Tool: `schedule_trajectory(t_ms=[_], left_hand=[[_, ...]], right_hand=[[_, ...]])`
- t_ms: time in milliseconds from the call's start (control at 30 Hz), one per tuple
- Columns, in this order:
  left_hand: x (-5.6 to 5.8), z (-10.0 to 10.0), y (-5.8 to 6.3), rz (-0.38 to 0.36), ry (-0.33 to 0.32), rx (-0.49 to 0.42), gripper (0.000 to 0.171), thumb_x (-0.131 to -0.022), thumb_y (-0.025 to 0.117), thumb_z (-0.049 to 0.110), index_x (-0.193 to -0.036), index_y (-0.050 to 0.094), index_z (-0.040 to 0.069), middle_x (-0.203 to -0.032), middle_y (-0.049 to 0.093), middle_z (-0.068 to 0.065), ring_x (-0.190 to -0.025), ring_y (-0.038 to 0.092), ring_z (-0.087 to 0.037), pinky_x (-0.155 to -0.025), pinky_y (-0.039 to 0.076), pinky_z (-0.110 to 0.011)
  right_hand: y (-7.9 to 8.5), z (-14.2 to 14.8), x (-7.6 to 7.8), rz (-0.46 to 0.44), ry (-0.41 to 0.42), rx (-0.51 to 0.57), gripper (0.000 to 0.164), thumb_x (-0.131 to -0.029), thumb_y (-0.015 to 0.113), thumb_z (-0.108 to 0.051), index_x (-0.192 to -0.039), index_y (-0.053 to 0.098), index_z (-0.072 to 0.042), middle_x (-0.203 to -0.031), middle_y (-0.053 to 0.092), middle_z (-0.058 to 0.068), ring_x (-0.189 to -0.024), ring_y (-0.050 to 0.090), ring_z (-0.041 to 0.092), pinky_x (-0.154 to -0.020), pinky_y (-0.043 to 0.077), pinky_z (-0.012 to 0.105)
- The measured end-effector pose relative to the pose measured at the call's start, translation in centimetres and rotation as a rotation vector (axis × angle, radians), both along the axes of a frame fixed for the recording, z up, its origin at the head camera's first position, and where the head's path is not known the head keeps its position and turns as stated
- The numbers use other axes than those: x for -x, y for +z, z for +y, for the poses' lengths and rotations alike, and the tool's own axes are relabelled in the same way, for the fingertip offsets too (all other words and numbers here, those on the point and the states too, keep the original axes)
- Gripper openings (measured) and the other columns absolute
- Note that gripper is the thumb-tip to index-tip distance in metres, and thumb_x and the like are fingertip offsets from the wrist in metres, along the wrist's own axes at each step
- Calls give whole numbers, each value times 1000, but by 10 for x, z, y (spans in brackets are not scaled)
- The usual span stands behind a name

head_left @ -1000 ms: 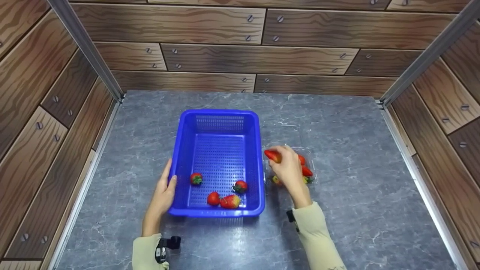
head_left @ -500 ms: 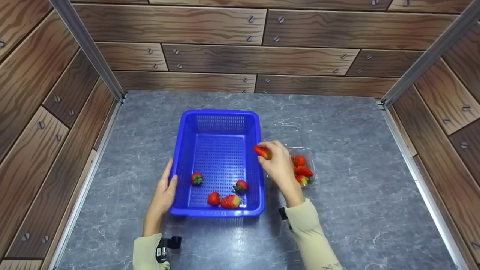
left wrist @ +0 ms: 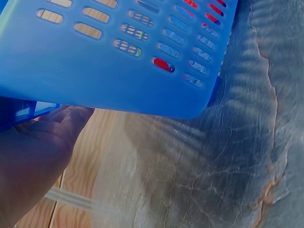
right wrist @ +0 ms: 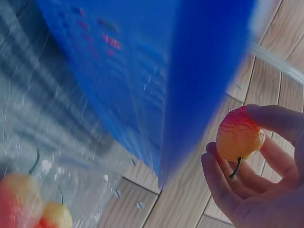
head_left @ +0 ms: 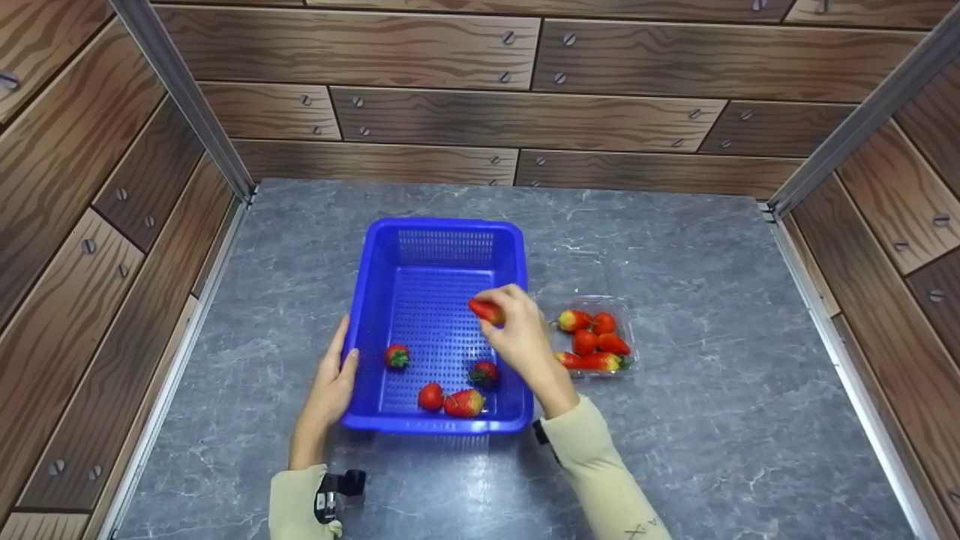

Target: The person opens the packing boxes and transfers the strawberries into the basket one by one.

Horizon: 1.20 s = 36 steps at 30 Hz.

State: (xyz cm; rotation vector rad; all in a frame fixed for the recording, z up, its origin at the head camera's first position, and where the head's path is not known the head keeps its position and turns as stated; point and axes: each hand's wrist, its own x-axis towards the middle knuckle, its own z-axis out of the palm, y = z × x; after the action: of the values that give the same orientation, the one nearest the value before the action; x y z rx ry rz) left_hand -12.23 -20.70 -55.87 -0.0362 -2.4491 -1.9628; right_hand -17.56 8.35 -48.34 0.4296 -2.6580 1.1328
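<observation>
My right hand [head_left: 517,330] has carried a pinched strawberry [head_left: 484,309] from the clear box [head_left: 622,313], centre right, over the blue basket [head_left: 431,300]. My left hand [head_left: 328,386] grips its rim.

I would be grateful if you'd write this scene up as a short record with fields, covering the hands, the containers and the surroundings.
left hand: holds the blue basket at its left rim
right hand: pinches one red and yellow strawberry
held fruit position: over the basket in the head view, not yet released
basket contents: four visible loose strawberries, toward the near end
clear container: right of the basket, with several more fruits inside
surface: grey marbled tabletop
backdrop: wood-patterned panels
</observation>
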Motion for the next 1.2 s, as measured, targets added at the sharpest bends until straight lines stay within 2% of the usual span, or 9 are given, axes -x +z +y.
schedule_trajectory(t_ms=[200,333,633,1000,1200], left_hand=[[-1,2,2,-19,-4,6,58,-104,35,-2,-157,12,-2,-162,14,-25,-148,14,-41,-120,11,-53],[-1,1,0,-19,-2,2,58,-105,35,2,-158,12,2,-163,14,-21,-148,15,-38,-121,12,-50],[-1,3,0,17,-6,-19,58,-105,36,2,-158,14,2,-163,15,-20,-149,14,-36,-122,11,-48],[0,1,-2,7,7,7,57,-105,35,1,-157,14,-1,-162,16,-21,-149,14,-36,-122,10,-47],[0,2,0,3,2,14,57,-105,36,1,-157,13,-1,-162,16,-21,-149,14,-36,-122,11,-48]], right_hand=[[-12,-15,-1,-56,54,-42,35,-76,75,2,-109,74,-9,-104,65,7,-97,61,26,-85,53,41],[-21,-22,-3,-96,101,-80,35,-77,75,1,-110,74,-11,-104,65,5,-97,60,24,-85,53,40],[-41,-34,-8,-145,223,-224,33,-80,76,-6,-112,73,-14,-105,63,3,-99,61,25,-86,54,41],[-52,-41,-7,-168,292,-330,32,-78,75,-3,-108,74,-14,-100,62,4,-99,61,28,-84,56,43],[-57,-43,-7,-151,310,-384,31,-76,75,1,-105,74,-11,-95,61,6,-93,62,29,-79,57,42]])
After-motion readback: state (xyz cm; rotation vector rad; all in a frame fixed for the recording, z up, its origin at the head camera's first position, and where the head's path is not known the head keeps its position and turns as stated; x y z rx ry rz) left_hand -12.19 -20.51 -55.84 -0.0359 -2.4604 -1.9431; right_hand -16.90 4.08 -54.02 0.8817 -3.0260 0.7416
